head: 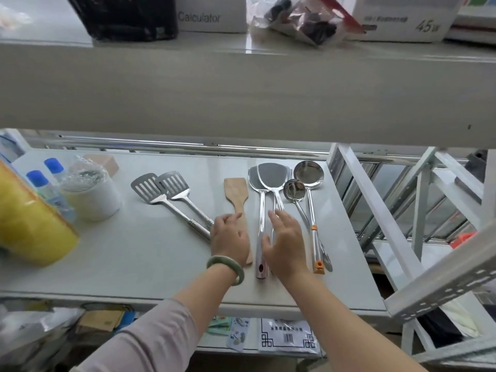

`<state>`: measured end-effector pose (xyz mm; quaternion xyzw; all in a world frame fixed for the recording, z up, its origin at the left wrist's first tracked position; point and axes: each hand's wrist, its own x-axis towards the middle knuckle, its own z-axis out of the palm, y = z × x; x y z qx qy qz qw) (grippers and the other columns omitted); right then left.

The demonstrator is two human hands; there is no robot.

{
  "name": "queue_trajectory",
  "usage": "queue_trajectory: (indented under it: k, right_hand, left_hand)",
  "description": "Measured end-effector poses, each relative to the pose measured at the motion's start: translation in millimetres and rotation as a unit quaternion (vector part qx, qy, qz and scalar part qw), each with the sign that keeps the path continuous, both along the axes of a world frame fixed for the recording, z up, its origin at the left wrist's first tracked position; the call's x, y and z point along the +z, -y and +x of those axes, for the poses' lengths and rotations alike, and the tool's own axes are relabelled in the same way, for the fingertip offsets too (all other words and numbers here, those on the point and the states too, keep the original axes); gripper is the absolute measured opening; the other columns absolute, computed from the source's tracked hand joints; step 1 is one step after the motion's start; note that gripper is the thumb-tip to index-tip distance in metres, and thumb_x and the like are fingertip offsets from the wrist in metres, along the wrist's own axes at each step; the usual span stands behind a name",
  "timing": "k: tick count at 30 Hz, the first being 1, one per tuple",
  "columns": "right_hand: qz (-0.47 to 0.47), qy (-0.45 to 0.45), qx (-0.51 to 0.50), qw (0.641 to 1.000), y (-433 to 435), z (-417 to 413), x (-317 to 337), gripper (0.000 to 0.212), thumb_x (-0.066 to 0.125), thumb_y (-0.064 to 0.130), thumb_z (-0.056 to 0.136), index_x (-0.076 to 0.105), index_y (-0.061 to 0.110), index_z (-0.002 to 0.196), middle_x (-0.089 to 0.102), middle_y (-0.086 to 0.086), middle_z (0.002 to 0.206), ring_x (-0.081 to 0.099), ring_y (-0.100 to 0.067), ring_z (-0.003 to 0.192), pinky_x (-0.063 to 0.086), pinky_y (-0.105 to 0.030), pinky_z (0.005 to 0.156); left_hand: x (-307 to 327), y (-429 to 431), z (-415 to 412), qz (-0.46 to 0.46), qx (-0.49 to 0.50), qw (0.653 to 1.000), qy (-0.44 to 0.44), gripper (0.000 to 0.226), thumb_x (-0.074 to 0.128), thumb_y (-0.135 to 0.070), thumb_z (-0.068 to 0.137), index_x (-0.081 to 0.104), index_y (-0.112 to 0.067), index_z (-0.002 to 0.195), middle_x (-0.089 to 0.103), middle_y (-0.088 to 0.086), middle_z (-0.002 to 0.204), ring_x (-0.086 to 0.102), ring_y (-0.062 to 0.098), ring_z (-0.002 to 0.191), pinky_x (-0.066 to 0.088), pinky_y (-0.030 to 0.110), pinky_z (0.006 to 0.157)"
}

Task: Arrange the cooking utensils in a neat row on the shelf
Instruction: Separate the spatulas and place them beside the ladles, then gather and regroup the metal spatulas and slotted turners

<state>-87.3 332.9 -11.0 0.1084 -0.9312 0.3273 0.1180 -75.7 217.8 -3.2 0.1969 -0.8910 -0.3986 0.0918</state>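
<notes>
Several utensils lie on the white shelf [134, 259]. Two slotted steel turners [161, 190] slant at the left, overlapping. A wooden spatula [235, 194] lies in the middle. To its right are two steel turners [271, 174], one over the other, then a small ladle [294, 189] and a large ladle [308, 173] with orange handle trim. My left hand [230, 238], with a green bangle on the wrist, rests over the wooden spatula's handle. My right hand [285, 244] hovers with fingers spread over the steel turners' handles. Neither hand grips anything.
A white tub [92, 200] wrapped in plastic, two blue-capped bottles [47, 191] and a yellow pack [26, 226] stand at the shelf's left. The upper shelf's edge [241, 89] overhangs. A metal rail runs along the back. White rack struts [375, 210] stand on the right.
</notes>
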Motion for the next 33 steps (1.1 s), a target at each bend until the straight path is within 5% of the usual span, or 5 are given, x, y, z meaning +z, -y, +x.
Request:
queue_trajectory:
  k: [7,15,23,27,33]
  right_hand:
    - [0.049,0.162,0.153,0.974,65.8,-0.6,5.7,0.051,0.043,-0.001,0.087,0.042,0.008,0.137,0.048,-0.012,0.139,0.048,-0.031,0.124,0.039,-0.033,0.102]
    - [0.094,0.198,0.103,0.970,100.5,-2.5,-3.4,0.014,0.048,0.005,0.079,0.045,0.019,0.079,0.064,-0.012,0.093,0.058,-0.030,0.093,0.044,-0.035,0.081]
    - [-0.238,0.415,0.123,0.870,109.4,14.7,4.8,0.037,0.050,-0.006,0.066,0.071,0.023,0.076,0.063,0.000,0.071,0.049,-0.017,0.067,0.036,-0.030,0.062]
    - [-0.335,0.423,0.083,0.838,104.4,23.5,7.8,0.054,0.046,-0.019,0.079,0.057,0.007,0.126,0.067,-0.002,0.092,0.058,-0.012,0.072,0.041,-0.017,0.053]
    - [-0.462,0.358,0.046,0.810,80.6,28.6,21.7,0.047,0.042,-0.020,0.086,0.053,-0.002,0.128,0.070,-0.005,0.099,0.058,-0.007,0.069,0.042,-0.012,0.052]
  left_hand:
    - [-3.7,62.0,6.6,0.081,0.147,0.981,0.092,0.068,0.070,-0.024,0.078,0.038,-0.017,0.138,0.027,0.011,0.142,0.041,0.032,0.127,0.034,0.035,0.109]
    - [-11.2,79.7,6.0,0.120,0.122,0.977,0.128,0.047,0.058,-0.020,0.080,0.052,-0.009,0.125,0.055,0.017,0.125,0.059,0.031,0.097,0.046,0.035,0.094]
    - [-14.5,100.9,8.1,0.180,0.130,0.965,0.141,0.038,0.050,-0.027,0.092,0.064,0.004,0.109,0.066,0.024,0.113,0.060,0.037,0.101,0.044,0.035,0.083]
    - [-10.1,95.0,15.1,0.264,0.113,0.953,0.097,0.033,0.049,-0.022,0.094,0.065,0.005,0.103,0.067,0.016,0.081,0.058,0.026,0.066,0.042,0.030,0.061]
    - [3.5,67.9,19.4,0.250,0.010,0.967,0.046,0.027,0.045,-0.016,0.096,0.065,0.000,0.106,0.061,0.007,0.076,0.054,0.015,0.061,0.039,0.021,0.053]
